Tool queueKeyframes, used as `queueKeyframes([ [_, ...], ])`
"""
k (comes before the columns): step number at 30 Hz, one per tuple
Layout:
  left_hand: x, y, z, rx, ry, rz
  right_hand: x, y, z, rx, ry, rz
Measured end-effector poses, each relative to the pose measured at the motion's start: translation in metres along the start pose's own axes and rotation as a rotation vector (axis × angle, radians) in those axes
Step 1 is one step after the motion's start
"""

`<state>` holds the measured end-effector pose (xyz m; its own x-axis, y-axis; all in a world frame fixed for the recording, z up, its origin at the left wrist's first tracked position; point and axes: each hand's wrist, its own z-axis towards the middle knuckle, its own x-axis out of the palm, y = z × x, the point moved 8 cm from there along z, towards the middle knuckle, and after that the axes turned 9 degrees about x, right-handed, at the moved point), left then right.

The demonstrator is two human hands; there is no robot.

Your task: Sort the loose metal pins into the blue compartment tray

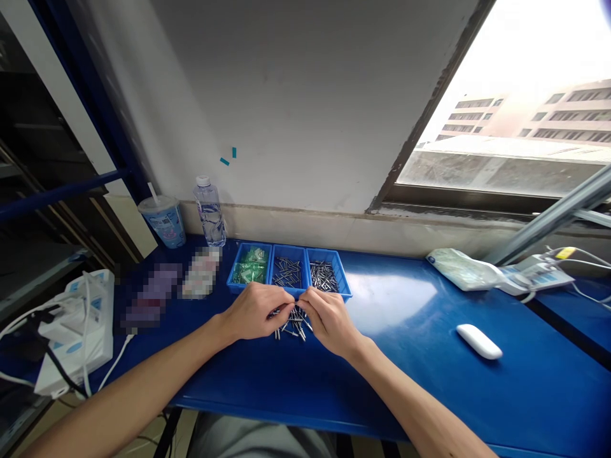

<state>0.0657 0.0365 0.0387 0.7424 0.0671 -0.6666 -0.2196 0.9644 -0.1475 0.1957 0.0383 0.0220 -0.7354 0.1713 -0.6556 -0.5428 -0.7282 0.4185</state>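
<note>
Both your hands are down on the blue counter (pixel 405 356), meeting over a small loose heap of metal pins (pixel 292 326) that lies just near of a row of three blue trays. Left hand (pixel 255 312): grip closed, thumb and fingertips pinched together at the left top of the heap, on one or a few of the metal pins as far as can be made out. Right hand (pixel 329 318): same posture, grip pinched closed at the right top of the heap, fingertips almost touching those of the left. Which single piece each hand has is too small to tell. Left tray (pixel 252 245) holds green pieces. Middle tray (pixel 289 247) and right tray (pixel 344 273) each hold a layer of metal pieces that look much like those in the heap. Judgement on progress: partway, since both metal trays carry stock, none is full, and a fair scatter remains unsorted on the counter under your fingers. Far left by the wall stand a water bottle (pixel 210 213) and a lidded cup (pixel 163 221) with a straw. A white oblong device (pixel 478 341) lies well apart to the right, and a white power strip (pixel 76 331) with cables sits at the left edge.
</note>
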Motion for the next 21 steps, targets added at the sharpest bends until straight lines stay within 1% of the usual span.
queueKeyframes([
  [5,0.002,-0.002,0.001,0.018,0.013,0.01,0.003,-0.002,0.001,0.043,0.059,0.06],
  [9,0.003,-0.004,0.002,0.029,0.024,0.019,0.005,-0.003,0.001,0.06,0.079,0.101],
  [14,0.002,-0.003,0.001,0.026,0.023,0.058,0.003,-0.003,0.002,0.072,0.062,0.159],
  [18,-0.002,0.0,0.001,0.004,-0.01,0.102,-0.002,-0.006,0.004,0.079,0.014,0.105],
  [21,-0.005,0.002,0.001,-0.02,-0.032,0.116,-0.007,-0.008,0.005,0.044,-0.04,0.07],
])
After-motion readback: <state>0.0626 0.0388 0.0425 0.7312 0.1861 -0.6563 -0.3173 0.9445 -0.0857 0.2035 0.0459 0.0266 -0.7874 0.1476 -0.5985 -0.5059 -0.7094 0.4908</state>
